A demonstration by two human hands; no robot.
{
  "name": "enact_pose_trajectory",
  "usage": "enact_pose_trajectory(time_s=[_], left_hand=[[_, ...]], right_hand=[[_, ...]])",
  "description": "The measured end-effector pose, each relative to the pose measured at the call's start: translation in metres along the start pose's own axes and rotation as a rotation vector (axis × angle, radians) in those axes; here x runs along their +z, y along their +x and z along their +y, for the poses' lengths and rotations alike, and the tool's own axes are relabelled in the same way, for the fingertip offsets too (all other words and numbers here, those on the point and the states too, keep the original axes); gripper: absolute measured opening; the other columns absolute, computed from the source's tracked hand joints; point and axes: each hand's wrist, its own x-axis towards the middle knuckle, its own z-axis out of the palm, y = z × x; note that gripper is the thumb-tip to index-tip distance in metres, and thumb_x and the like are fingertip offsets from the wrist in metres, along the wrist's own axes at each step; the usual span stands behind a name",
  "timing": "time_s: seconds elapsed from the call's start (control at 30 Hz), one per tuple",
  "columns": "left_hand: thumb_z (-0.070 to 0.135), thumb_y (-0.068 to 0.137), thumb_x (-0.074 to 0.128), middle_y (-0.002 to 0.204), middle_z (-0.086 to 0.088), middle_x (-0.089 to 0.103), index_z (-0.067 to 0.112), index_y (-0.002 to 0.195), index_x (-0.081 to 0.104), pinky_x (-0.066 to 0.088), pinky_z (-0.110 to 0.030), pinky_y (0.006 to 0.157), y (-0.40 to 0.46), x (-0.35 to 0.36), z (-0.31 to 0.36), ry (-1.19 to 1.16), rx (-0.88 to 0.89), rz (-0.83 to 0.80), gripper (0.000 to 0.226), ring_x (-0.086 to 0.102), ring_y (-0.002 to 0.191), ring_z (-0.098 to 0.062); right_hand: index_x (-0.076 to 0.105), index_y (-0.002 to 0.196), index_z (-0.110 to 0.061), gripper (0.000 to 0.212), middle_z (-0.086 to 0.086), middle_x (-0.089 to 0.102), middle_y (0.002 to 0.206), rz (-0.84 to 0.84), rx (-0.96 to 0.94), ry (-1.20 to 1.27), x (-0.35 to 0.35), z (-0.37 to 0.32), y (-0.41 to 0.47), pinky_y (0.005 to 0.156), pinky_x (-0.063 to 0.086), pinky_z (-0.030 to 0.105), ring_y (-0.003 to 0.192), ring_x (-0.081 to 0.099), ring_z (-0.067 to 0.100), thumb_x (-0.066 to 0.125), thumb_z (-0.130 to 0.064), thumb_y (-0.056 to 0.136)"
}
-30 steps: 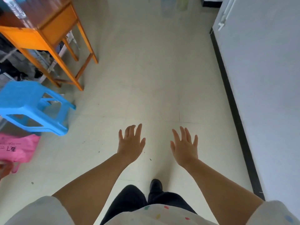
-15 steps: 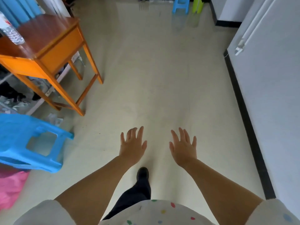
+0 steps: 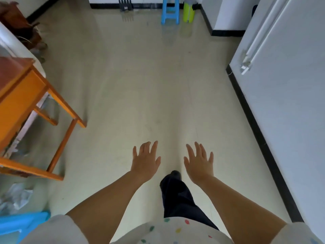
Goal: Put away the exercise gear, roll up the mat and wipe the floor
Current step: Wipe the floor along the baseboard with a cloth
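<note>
The pale floor [image 3: 140,85] fills most of the view, glossy and running up to a black skirting at the far wall. A white wall [image 3: 290,103] stands along the right, with a white conduit [image 3: 255,41] fixed to it. At the left an orange wooden table [image 3: 26,106] is cut off by the frame edge, so its top is mostly hidden; blurred clutter lies beneath it and cannot be made out. A blue stool [image 3: 19,224] shows only a corner at the lower left, with crumpled pale material [image 3: 15,196] just beyond it, too blurred to identify. At the far wall stand a second blue stool [image 3: 170,11], a yellow-green container [image 3: 189,10] just beside it whose contents cannot be seen, and a dark rack-like object [image 3: 125,4] well to their left. No mat or exercise gear appears in view. The person's dark trouser leg and shoe [image 3: 175,189] step forward between the forearms. The left hand [image 3: 145,161] and right hand [image 3: 199,163] are held out above the floor, palms down, fingers spread and straight, grasping nothing, apart from each other.
</note>
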Motion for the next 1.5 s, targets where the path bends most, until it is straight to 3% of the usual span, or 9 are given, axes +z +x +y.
enact_pose_trajectory(time_s=[0.27, 0.57, 0.87, 1.17, 1.3, 1.5], left_hand=[[0.042, 0.100, 0.026, 0.155, -0.006, 0.017, 0.019, 0.151, 0.002, 0.008, -0.049, 0.117, 0.209, -0.074, -0.005, -0.040, -0.004, 0.032, 0.061, 0.015, 0.143, -0.020], [0.041, 0.100, 0.025, 0.154, -0.007, 0.018, 0.019, 0.151, 0.001, 0.008, -0.048, 0.117, 0.423, -0.133, -0.080, -0.032, -0.099, 0.067, 0.061, 0.016, 0.143, -0.021], [0.042, 0.100, 0.027, 0.153, -0.008, 0.023, 0.018, 0.151, 0.008, 0.010, -0.050, 0.115, 0.669, -0.233, -0.167, 0.044, -0.006, 0.086, 0.060, 0.021, 0.142, -0.021], [0.045, 0.100, 0.019, 0.154, -0.007, 0.020, 0.020, 0.151, 0.005, 0.009, -0.050, 0.116, 0.914, -0.267, -0.131, 0.027, 0.155, -0.015, 0.058, 0.019, 0.142, -0.022], [0.055, 0.085, -0.007, 0.151, -0.008, 0.028, 0.020, 0.151, 0.012, 0.016, -0.050, 0.114, 1.028, -0.296, -0.115, 0.046, 0.116, 0.035, 0.077, 0.028, 0.139, -0.022], [0.051, 0.097, 0.009, 0.153, -0.006, 0.026, 0.020, 0.151, 0.010, 0.013, -0.047, 0.116, 1.171, -0.355, -0.103, -0.029, 0.056, 0.031, 0.062, 0.024, 0.141, -0.021]], right_hand=[[-0.007, 0.151, -0.027, 0.055, 0.005, -0.011, 0.160, -0.021, -0.031, -0.068, -0.098, 0.023, 0.209, 0.117, -0.001, 0.053, 0.147, -0.010, 0.022, 0.014, -0.041, 0.102], [-0.007, 0.151, -0.027, 0.055, 0.005, -0.012, 0.160, -0.010, -0.158, -0.073, -0.163, -0.044, 0.440, 0.116, -0.002, 0.053, 0.147, -0.010, 0.023, 0.014, -0.041, 0.102], [-0.007, 0.152, -0.027, 0.055, 0.004, -0.011, 0.160, 0.048, -0.011, 0.017, -0.270, -0.094, 0.662, 0.117, -0.001, 0.052, 0.147, -0.010, 0.021, 0.015, -0.040, 0.102], [-0.004, 0.152, -0.027, 0.055, 0.004, -0.010, 0.160, 0.022, 0.161, 0.031, -0.330, -0.031, 0.868, 0.118, 0.001, 0.053, 0.147, -0.008, 0.022, 0.016, -0.040, 0.102], [-0.005, 0.152, -0.027, 0.055, 0.004, -0.011, 0.160, 0.015, 0.128, 0.022, -0.371, 0.000, 0.973, 0.117, 0.000, 0.053, 0.147, -0.009, 0.022, 0.015, -0.041, 0.102], [-0.005, 0.152, -0.027, 0.055, 0.005, -0.010, 0.160, -0.015, 0.110, -0.003, -0.443, 0.026, 1.128, 0.117, 0.001, 0.053, 0.148, -0.007, 0.022, 0.015, -0.040, 0.102]])
